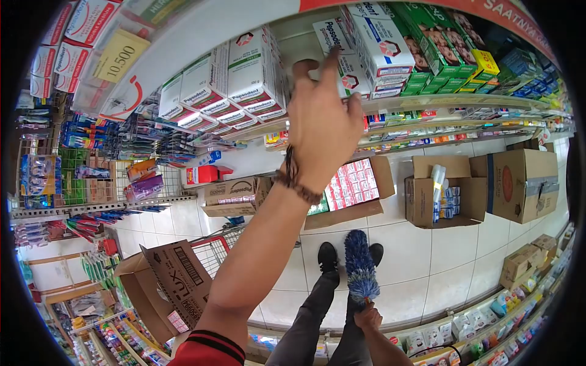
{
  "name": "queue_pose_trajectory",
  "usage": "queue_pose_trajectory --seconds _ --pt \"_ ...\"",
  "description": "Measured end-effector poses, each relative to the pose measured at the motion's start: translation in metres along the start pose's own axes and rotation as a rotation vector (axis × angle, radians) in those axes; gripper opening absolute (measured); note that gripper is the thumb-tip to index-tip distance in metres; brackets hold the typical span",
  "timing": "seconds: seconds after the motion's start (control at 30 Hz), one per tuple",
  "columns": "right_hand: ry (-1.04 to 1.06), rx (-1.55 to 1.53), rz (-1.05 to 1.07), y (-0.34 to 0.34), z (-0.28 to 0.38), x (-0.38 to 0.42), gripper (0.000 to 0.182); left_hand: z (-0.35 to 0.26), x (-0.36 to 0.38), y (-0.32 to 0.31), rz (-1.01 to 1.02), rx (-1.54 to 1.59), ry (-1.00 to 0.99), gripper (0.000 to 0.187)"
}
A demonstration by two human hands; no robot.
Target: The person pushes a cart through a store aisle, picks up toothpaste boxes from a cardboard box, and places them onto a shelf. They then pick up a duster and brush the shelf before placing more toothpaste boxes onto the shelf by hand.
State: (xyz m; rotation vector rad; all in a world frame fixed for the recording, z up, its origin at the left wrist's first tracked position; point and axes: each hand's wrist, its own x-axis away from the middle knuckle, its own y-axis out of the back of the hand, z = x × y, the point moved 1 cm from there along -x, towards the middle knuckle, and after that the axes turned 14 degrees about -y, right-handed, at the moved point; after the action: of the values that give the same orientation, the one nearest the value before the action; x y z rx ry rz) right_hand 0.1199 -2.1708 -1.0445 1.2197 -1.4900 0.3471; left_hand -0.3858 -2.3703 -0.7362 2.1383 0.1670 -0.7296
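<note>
Head view: I note the left hand (323,119) raised to the upper shelf (427,102), fingers spread apart and reaching for the white Pepsodent toothpaste boxes (342,58) in the gap between two stacks; whether a fingertip touches a box I cannot tell. The right hand (368,317) hangs low by the legs, fingers clamped on the handle of a blue feather duster (360,265), its head pointing up. The shelf rows look largely filled and squared. On the floor, open cartons (351,189) hold stock not yet shelved, one (442,192) with tubes standing in it, another marked LUX (177,277) beside a red-handled basket (213,250). I judge the shelf work part done, floor stock outstanding.
</note>
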Motion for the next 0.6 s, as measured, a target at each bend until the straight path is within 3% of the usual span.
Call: queue_pose_trajectory --seconds 0.1,0.23,0.43,0.53,0.6 --pt "0.011 -0.002 0.011 0.001 -0.001 -0.003 0.071 -0.003 -0.01 -0.007 0.078 -0.092 -0.019 0.036" --pt "0.059 -0.031 -0.005 0.005 -0.004 0.003 0.062 0.013 -0.009 -0.006 0.003 -0.207 -0.055 0.033" --pt "0.06 -0.048 0.03 0.001 -0.008 -0.006 0.068 0.004 -0.017 -0.01 0.073 -0.204 0.124 0.04" --pt "0.135 0.041 0.048 0.0 -0.01 -0.015 0.063 0.0 -0.016 -0.01 -0.02 -0.23 0.186 0.043" --pt "0.183 0.09 0.109 0.029 -0.004 -0.005 0.059 -0.007 -0.005 0.003 -0.271 -0.234 -0.016 0.044"
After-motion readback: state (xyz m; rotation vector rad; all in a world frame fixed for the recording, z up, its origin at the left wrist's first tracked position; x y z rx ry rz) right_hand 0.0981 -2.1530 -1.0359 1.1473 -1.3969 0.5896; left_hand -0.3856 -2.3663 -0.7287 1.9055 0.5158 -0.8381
